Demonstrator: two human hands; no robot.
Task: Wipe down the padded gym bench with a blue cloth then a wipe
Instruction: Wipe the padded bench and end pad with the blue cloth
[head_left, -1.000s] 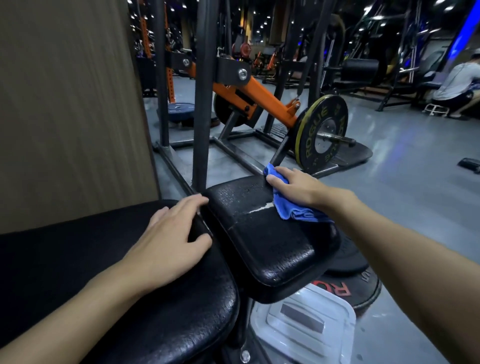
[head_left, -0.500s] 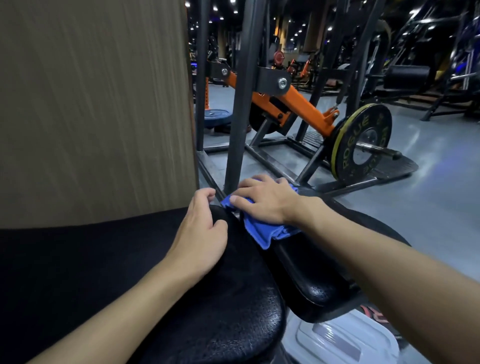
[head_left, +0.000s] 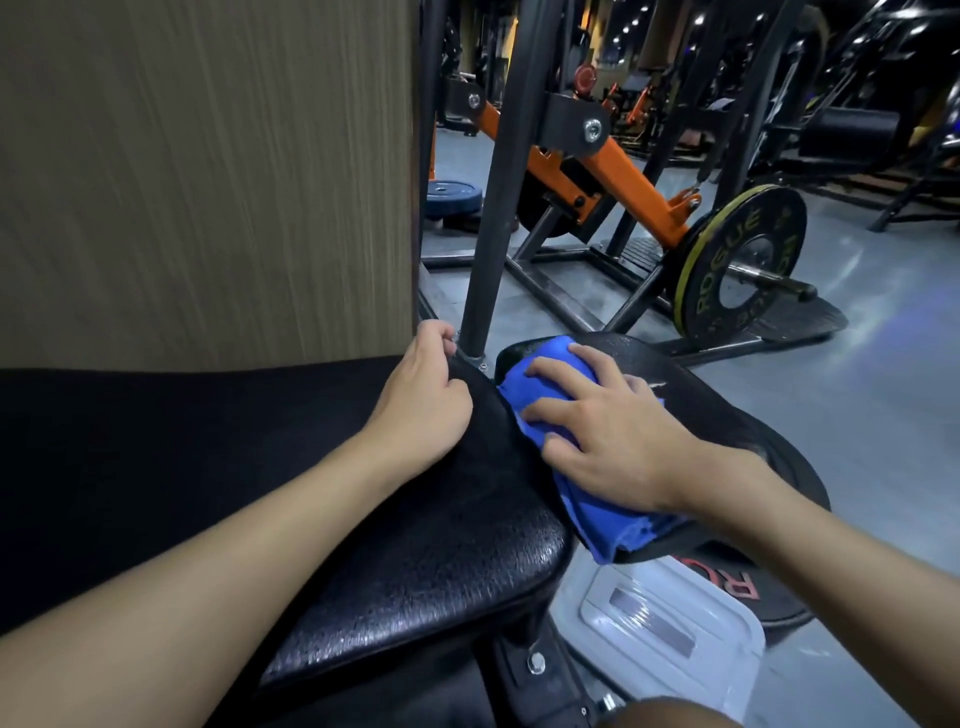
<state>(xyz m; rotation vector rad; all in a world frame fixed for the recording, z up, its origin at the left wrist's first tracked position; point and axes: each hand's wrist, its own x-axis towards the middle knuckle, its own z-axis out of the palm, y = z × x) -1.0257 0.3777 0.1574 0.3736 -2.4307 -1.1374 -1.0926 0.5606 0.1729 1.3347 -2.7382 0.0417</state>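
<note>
The black padded bench has a long back pad (head_left: 405, 530) in front of me and a smaller seat pad (head_left: 691, 384) to its right. A folded blue cloth (head_left: 587, 499) lies along the left edge of the seat pad, by the gap between the two pads. My right hand (head_left: 613, 431) presses flat on the cloth with fingers spread. My left hand (head_left: 421, 400) rests on the far end of the back pad, its fingers curled over the pad's edge near the steel post.
A black steel upright (head_left: 493, 182) rises just behind the pads, with an orange lever arm (head_left: 623, 171) and a Rogue weight plate (head_left: 737, 265) beyond. A wood-grain panel (head_left: 208, 176) stands at left. A white lidded plastic box (head_left: 665, 623) and another plate (head_left: 748, 587) lie on the floor under the seat.
My right hand has slid the cloth from the seat pad's far right edge leftward and now back along its left side. My left hand moved up to the back pad's end.
</note>
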